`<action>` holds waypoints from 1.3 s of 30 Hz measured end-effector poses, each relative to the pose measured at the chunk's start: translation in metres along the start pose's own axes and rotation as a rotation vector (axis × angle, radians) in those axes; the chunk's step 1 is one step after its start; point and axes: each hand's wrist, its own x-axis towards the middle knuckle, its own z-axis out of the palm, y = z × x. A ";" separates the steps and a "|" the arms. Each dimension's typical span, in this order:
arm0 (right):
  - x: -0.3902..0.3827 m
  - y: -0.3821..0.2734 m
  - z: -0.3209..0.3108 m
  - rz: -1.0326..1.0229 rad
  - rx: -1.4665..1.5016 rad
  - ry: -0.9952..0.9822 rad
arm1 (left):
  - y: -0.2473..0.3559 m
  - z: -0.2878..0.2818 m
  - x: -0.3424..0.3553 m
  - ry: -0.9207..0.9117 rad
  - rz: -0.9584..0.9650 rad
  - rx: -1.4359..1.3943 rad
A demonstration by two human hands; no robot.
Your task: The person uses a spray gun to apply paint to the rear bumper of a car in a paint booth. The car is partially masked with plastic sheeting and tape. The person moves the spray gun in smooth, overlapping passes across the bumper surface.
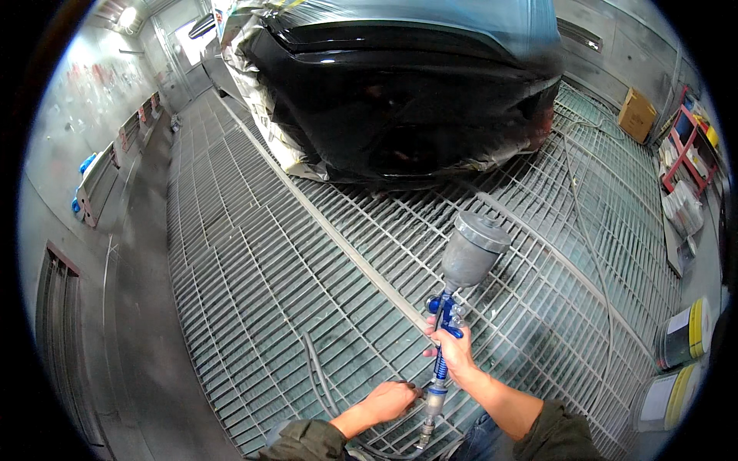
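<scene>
My right hand [453,353] grips the blue handle of a spray gun [447,323], which is held upright with a grey paint cup [477,250] on top. A metal fitting [436,399] hangs below the handle, joined to a grey air hose [403,453]. My left hand [388,401] is closed beside that fitting, around something dark that I cannot make out. Ahead stands a car's rear end with a glossy black bumper [407,107], blue plastic sheeting [484,19] above it and crumpled masking [296,154] along its left side and lower edge.
The floor is metal grating [246,269] with loose hoses on it. Along the right wall are a cardboard box [636,114], a red rack [684,150] and two buckets [684,334]. A narrow bench [115,165] runs along the left wall.
</scene>
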 end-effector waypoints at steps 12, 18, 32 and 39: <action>-0.005 -0.005 0.002 -0.008 -0.036 -0.007 | -0.006 0.008 -0.001 -0.064 -0.014 0.039; -0.009 -0.009 0.003 -0.020 -0.044 0.013 | -0.006 0.011 0.000 -0.091 -0.032 0.059; -0.009 -0.009 0.004 -0.013 -0.048 0.025 | -0.009 0.016 0.000 -0.081 -0.036 0.061; -0.007 -0.007 0.004 -0.007 -0.043 0.034 | -0.005 0.008 -0.001 -0.082 -0.042 0.059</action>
